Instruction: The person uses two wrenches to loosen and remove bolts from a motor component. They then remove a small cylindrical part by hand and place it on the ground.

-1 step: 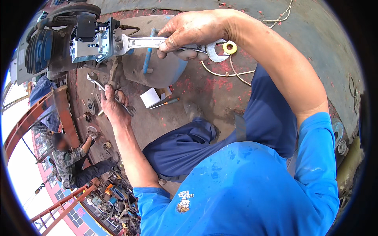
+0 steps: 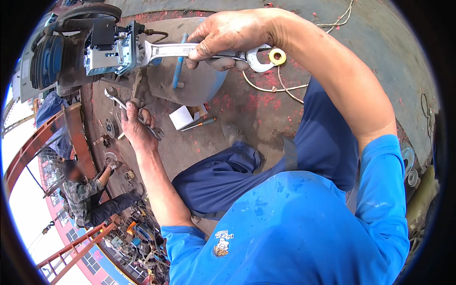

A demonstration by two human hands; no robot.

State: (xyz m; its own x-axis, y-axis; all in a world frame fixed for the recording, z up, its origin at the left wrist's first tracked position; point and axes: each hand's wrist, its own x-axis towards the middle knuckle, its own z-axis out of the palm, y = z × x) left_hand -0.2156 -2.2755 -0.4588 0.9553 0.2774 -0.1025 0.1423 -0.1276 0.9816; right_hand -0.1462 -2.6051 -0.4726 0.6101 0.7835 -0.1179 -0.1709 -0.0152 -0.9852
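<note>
Fingers and thumb of my right hand (image 2: 232, 35) wrap round a large, shiny open-ended wrench (image 2: 171, 50). Its left jaw meets the side of the metal switch unit (image 2: 111, 54), whose bracket and black block are exposed; whether it grips a nut there is hidden. A yellow ring (image 2: 277, 57) is beside the wrench's right jaw. Lower down, my left hand (image 2: 138, 124) is closed on a smaller double open-ended wrench (image 2: 114, 95), held at a slant near a dull metal fitting (image 2: 137, 85) below the unit.
A grey tank (image 2: 194, 88) with a blue bar (image 2: 179, 61) lies behind the large wrench. An open white box (image 2: 181, 117) and a screwdriver (image 2: 206, 122) rest on the floor. Another person (image 2: 85, 190) crouches at left near a red frame (image 2: 71, 128) and piled parts. Cables (image 2: 285, 88) trail at right.
My right hand and the large wrench have shifted very slightly, the wrench's right end rising a little. My left hand looks the same.
</note>
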